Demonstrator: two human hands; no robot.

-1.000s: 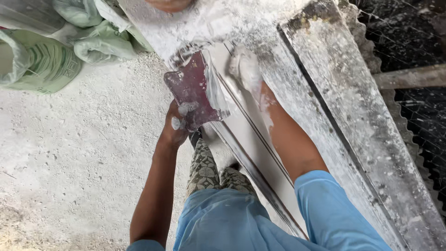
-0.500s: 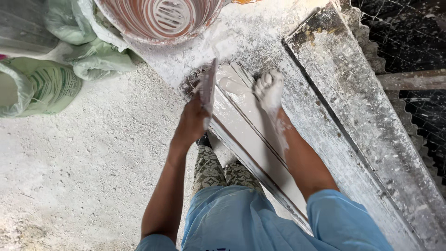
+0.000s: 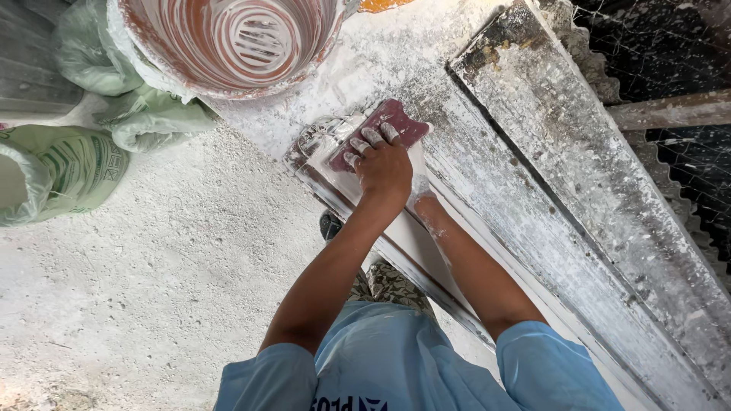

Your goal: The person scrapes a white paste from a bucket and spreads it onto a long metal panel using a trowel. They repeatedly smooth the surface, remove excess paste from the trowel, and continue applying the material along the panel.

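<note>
1. Left hand (image 3: 384,171) laid flat on a dark red scraper card (image 3: 384,129), plaster-dusted fingers (image 3: 371,138) spread and pressed on its face, thumb not visible
2. Scraper card lying at the far left end of a long white plaster moulding (image 3: 415,251), just near of the bucket (image 3: 228,46)
3. Right hand (image 3: 425,202) mostly hidden under the left wrist, white with plaster, resting on the moulding just right of the card; fingers out of sight, so curled or open cannot be told
4. Moulding running from far left to near right, lying on a long plaster-crusted bench (image 3: 579,190)
5. Bucket standing far and left of the hands, inside ringed with dried white and reddish smears
6. Pale green sacks (image 3: 68,167) slumped at the far left, beside the bucket, on a white-dusted floor (image 3: 137,304)
7. Blue sleeves (image 3: 548,373) at the near edge, patterned trousers (image 3: 392,285) between the forearms
8. Dark wire mesh (image 3: 670,53) at the far right, beyond the bench
</note>
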